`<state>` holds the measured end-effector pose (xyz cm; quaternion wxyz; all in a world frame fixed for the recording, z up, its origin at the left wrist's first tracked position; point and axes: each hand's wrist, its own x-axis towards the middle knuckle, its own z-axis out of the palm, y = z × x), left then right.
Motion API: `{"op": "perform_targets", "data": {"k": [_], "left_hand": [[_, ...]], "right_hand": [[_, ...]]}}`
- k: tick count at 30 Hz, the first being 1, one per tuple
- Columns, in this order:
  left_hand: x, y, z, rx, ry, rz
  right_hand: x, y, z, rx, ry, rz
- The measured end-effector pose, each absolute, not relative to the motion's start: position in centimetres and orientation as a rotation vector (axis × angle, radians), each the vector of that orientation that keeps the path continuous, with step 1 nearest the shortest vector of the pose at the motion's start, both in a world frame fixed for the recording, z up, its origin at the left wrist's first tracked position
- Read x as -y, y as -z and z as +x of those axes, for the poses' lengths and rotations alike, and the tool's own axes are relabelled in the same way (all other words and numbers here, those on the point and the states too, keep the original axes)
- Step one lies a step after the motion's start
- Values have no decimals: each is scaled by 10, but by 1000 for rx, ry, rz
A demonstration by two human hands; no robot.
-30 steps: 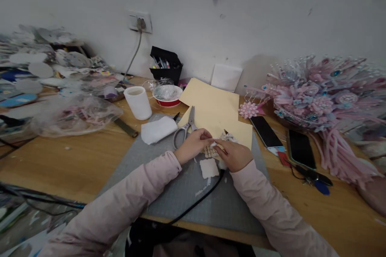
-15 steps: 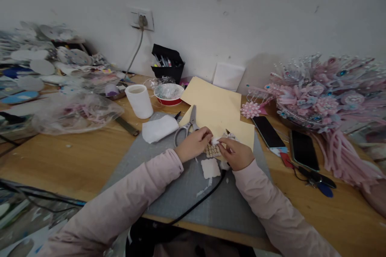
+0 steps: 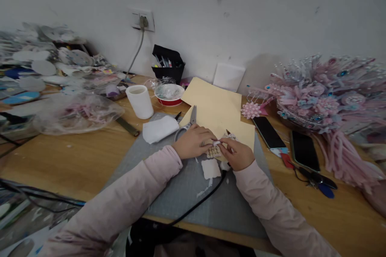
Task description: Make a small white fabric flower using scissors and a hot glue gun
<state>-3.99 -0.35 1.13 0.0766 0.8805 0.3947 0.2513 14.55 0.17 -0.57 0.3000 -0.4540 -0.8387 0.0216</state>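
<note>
My left hand [image 3: 194,141] and my right hand [image 3: 238,153] meet over the grey cutting mat, fingertips pinching a small white piece [image 3: 216,143] between them. Its exact kind is too small to make out. Just below it is a small pale piece with a dark grid-like pattern [image 3: 213,151], partly covered by my fingers. A scalloped white square [image 3: 210,168] lies on the mat nearer to me. Grey-handled scissors [image 3: 193,116] lie beyond my left hand, which hides part of their handles. A black cord [image 3: 199,207] runs from under my right hand toward the table edge.
Yellow paper sheets [image 3: 211,96] lie behind my hands. A white cup [image 3: 140,102], a red-and-white bowl [image 3: 169,93] and a black pen box [image 3: 168,64] stand back left. Two phones [image 3: 269,132] and a basket of pink flowers [image 3: 319,92] are at right.
My left hand has turned flatter, its fingers now stretched across toward the right hand's fingertips at the small white piece. My right hand has hardly moved.
</note>
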Motion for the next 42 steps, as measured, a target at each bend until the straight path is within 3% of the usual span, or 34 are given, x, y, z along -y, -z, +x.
{"op": "perform_targets", "data": {"k": [19,42], "left_hand": [[1,-5,-39,-1191,-441,3109],[-2,1,-36,-1096,-353,3118]], "right_hand": [[2,-14,139,2779,48,-1509],[2,-20,133,2940,-36,-1547]]}}
